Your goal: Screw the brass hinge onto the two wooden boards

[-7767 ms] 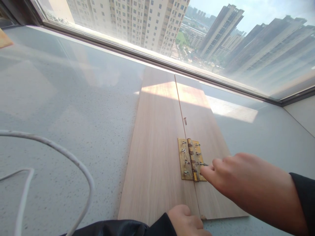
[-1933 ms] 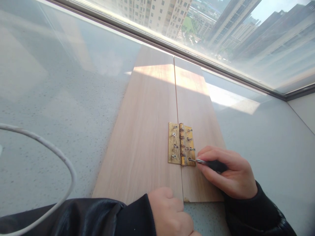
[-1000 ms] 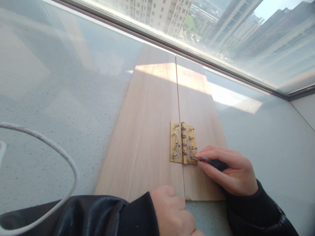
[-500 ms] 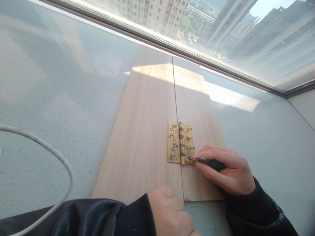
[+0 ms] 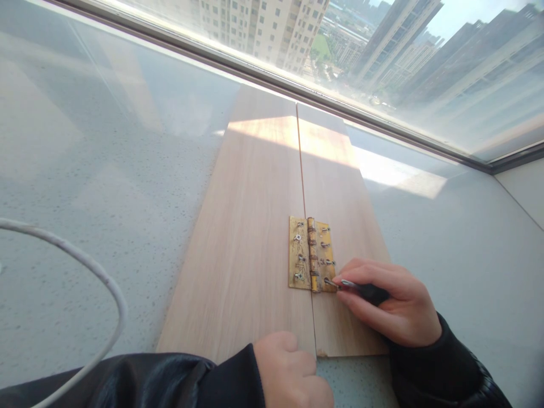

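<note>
A worn brass hinge (image 5: pixel 313 255) lies open across the seam between two pale wooden boards (image 5: pixel 242 226). Several screws stand up out of its holes, some leaning. My right hand (image 5: pixel 391 300) is closed round what looks like a small screwdriver (image 5: pixel 370 293), with a dark handle and a bright metal end. Its thumb and fingertips are at the lower right corner of the hinge, beside a tilted screw (image 5: pixel 330 283) in the lowest hole. Near the front end of the boards rests my left hand (image 5: pixel 293 371), curled into a fist; whatever its fingers may hold is hidden.
The boards lie on a speckled pale countertop (image 5: pixel 127 226), reaching back to the window frame (image 5: pixel 255 79). A white cable (image 5: pixel 102 272) loops in at the left, passing over the left sleeve (image 5: pixel 140 379). Sunlight falls across the far part of the boards.
The view has shifted slightly, so hinge, boards and hands sit a little lower. My right hand keeps its grip by the lowest screw; my left hand stays a fist.
</note>
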`<state>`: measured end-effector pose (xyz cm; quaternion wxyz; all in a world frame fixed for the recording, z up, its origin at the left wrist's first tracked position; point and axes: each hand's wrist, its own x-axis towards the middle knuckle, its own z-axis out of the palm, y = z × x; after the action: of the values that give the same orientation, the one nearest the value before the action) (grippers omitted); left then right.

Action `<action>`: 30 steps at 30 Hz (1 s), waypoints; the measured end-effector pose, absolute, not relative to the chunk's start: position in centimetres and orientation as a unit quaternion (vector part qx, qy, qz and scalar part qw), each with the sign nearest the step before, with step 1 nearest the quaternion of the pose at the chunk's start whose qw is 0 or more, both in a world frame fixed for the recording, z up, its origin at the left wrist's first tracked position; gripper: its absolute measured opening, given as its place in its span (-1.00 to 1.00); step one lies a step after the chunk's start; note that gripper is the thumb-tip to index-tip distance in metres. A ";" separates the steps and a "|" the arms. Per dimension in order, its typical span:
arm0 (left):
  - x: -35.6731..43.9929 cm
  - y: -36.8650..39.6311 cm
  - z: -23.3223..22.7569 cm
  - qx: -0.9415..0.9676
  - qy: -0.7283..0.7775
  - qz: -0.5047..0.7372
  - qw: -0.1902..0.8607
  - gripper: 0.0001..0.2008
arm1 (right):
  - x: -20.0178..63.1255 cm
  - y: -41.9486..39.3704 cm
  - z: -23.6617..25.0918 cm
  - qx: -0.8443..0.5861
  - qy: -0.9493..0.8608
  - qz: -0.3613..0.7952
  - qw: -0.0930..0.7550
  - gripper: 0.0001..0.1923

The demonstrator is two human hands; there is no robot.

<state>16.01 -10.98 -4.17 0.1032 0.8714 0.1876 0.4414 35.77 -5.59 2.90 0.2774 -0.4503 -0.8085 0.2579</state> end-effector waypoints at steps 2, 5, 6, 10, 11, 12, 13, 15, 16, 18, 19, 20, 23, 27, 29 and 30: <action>16.1 -10.9 -3.9 0.867 0.206 0.442 0.101 -0.44 | 35.7 -5.6 2.8 -0.452 -0.809 0.251 0.281 -0.86; 16.1 -10.8 -3.6 0.858 0.230 0.449 0.095 -0.43 | 35.6 -5.5 2.7 -0.461 -0.806 0.242 0.282 -0.87; 16.2 -10.8 -3.5 0.859 0.230 0.448 0.090 -0.42 | 35.5 -5.5 2.7 -0.461 -0.806 0.242 0.281 -0.87; 16.2 -10.5 -3.5 0.861 0.229 0.445 0.088 -0.41 | 35.6 -5.4 2.8 -0.453 -0.810 0.250 0.275 -0.84; 16.2 -10.5 -3.6 0.858 0.229 0.450 0.092 -0.40 | 35.6 -5.4 2.8 -0.450 -0.811 0.251 0.276 -0.82; 16.2 -10.4 -3.6 0.856 0.226 0.455 0.095 -0.40 | 35.6 -5.4 2.8 -0.447 -0.812 0.252 0.278 -0.80; 16.2 -10.4 -3.6 0.853 0.226 0.461 0.097 -0.39 | 35.7 -5.4 2.8 -0.445 -0.812 0.251 0.280 -0.80; 16.2 -10.5 -3.6 0.852 0.229 0.462 0.095 -0.39 | 35.8 -5.4 2.6 -0.447 -0.811 0.250 0.283 -0.82; 16.3 -10.5 -3.6 0.855 0.229 0.457 0.092 -0.39 | 35.8 -5.4 2.6 -0.450 -0.810 0.249 0.283 -0.83; 16.2 -10.6 -3.7 0.861 0.226 0.446 0.087 -0.40 | 35.8 -5.5 2.5 -0.458 -0.807 0.248 0.280 -0.86; 16.2 -10.6 -3.7 0.867 0.216 0.440 0.086 -0.40 | 35.8 -5.5 2.5 -0.462 -0.805 0.248 0.277 -0.87; 16.1 -10.7 -3.8 0.874 0.206 0.433 0.085 -0.41 | 35.9 -5.6 2.6 -0.464 -0.804 0.250 0.275 -0.88; 15.9 -10.9 -4.4 0.882 0.210 0.414 0.083 -0.44 | 35.9 -5.7 2.8 -0.474 -0.798 0.252 0.274 -0.90; 16.1 -11.4 -5.2 0.887 0.200 0.407 0.084 -0.48 | 36.1 -6.0 3.2 -0.509 -0.777 0.232 0.288 -0.87; 16.4 -11.6 -5.5 0.870 0.213 0.434 0.097 -0.52 | 36.1 -6.0 3.3 -0.516 -0.774 0.230 0.286 -0.90; 16.5 -11.7 -5.5 0.855 0.233 0.450 0.106 -0.55 | 36.1 -6.0 3.3 -0.516 -0.774 0.231 0.285 -0.90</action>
<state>16.50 -11.65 -5.54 0.1060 0.8552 0.2332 0.4505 36.10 -6.00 3.34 0.2845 -0.5156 -0.7744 0.2312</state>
